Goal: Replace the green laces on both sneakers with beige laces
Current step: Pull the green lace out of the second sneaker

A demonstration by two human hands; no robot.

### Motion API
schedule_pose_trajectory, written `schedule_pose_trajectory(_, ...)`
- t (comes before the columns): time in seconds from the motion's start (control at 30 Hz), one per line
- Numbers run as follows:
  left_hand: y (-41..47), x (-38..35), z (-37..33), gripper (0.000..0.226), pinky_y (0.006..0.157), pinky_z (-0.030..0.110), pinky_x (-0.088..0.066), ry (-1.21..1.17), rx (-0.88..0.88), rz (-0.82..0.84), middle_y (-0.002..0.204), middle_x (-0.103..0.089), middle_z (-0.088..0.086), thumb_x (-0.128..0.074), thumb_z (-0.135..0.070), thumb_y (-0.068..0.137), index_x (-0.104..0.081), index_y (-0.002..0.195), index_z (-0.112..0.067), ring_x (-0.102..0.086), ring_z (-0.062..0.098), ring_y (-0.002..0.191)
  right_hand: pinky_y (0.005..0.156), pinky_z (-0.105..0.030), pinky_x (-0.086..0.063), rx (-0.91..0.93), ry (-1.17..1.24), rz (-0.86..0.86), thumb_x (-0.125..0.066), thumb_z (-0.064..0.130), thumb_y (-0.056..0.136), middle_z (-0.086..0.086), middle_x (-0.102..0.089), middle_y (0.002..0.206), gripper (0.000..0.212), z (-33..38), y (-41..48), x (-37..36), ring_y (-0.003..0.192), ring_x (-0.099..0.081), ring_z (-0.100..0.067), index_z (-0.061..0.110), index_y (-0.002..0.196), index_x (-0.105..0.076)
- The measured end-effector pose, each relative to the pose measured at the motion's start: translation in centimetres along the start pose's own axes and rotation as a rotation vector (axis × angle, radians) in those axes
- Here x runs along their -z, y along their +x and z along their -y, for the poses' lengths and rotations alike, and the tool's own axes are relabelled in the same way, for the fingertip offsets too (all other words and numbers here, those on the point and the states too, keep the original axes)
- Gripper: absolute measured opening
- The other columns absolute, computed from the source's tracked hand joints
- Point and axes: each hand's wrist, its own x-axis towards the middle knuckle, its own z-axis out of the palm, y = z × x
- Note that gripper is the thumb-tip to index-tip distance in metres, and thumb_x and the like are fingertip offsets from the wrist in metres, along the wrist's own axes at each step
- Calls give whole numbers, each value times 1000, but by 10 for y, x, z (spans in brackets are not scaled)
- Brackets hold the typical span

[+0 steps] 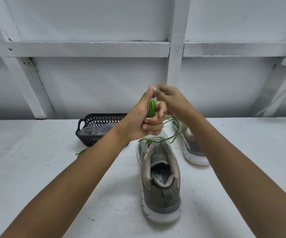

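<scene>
Nearest, mid-frame, the grey sneaker could tip if my left grip, closed on coiled green lace, tugs while my right grip pinches its strand.

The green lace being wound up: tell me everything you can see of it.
The green lace is a thin cord, wound in several loops around the left hand, raised above the near sneaker. The right hand pinches near the top. A loose tail trails down over that sneaker's tongue toward the far sneaker.
</scene>
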Motion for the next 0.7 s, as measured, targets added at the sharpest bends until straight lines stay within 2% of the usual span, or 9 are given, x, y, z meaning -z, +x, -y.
schedule_pose_trajectory(0.07, 3, 1, -5, 56, 39, 16, -22, -10, -86, -68, 37, -28, -8, -26, -44, 95, -57, 59, -14, -27, 3, 28, 38, -17, -22, -92, 80, 37, -49, 7, 95, 1, -40, 50, 35, -21, -7, -11, 39, -34, -9, 24, 65, -54)
schedule_pose_trajectory(0.17, 7, 10, -20, 56, 41, 19, -40, -51, -154, -265, 45, -45, -3, -29, -33, 100, -65, 61, -14, -44, 10, 37, 35, -15, -21, -158, 79, 87, -43, 9, 98, 6, -42, 48, 29, -35, -26, -25, 37, -31, -7, 22, 75, -53)
schedule_pose_trajectory(0.27, 8, 25, -34, 58, 56, 26, -56, -95, -203, -420, 61, -65, 2, -31, -33, 101, -72, 66, -13, -65, 16, 57, 40, -17, -29, -88, -86, 145, -41, 15, 100, 2, -43, 53, 27, -31, -49, -32, 39, -34, -5, 19, 77, -54)
schedule_pose_trajectory(0.37, 6, 37, -43, 53, 67, 34, -59, -105, -222, -505, 70, -71, 6, -32, -33, 101, -70, 74, -9, -70, 20, 70, 48, -16, -33, -47, -170, 216, -40, 16, 100, 6, -43, 51, 28, -15, -70, -29, 43, -38, -5, 20, 80, -59)
schedule_pose_trajectory(0.47, 5, 41, -39, 54, 71, 38, -58, -88, -175, -525, 71, -70, 8, -31, -34, 101, -69, 74, -7, -70, 22, 73, 47, -19, -37, -48, -107, 296, -42, 17, 100, 5, -42, 51, 24, 5, -82, -19, 48, -41, -11, 16, 87, -62)
schedule_pose_trajectory(0.57, 8, 37, -32, 60, 66, 36, -59, -53, -124, -497, 70, -70, 10, -29, -35, 102, -70, 67, -7, -70, 23, 70, 52, -29, -46, 22, -217, 380, -50, 19, 97, -1, -48, 56, 16, 21, -84, -8, 50, -52, -20, 11, 93, -63)
schedule_pose_trajectory(0.63, 9, 35, -31, 56, 63, 34, -59, -38, -122, -498, 68, -69, 9, -29, -34, 102, -66, 73, -5, -70, 21, 67, 55, -25, -45, 76, -365, 392, -50, 21, 96, 6, -50, 52, 12, 29, -80, -1, 47, -54, -13, 20, 92, -62)
schedule_pose_trajectory(0.7, 8, 34, -31, 50, 60, 30, -58, 16, -124, -510, 66, -69, 7, -28, -35, 102, -61, 79, -5, -69, 19, 64, 51, -17, -38, 117, -534, 356, -51, 25, 95, 10, -48, 49, 11, 36, -72, 5, 44, -47, -4, 25, 92, -61)
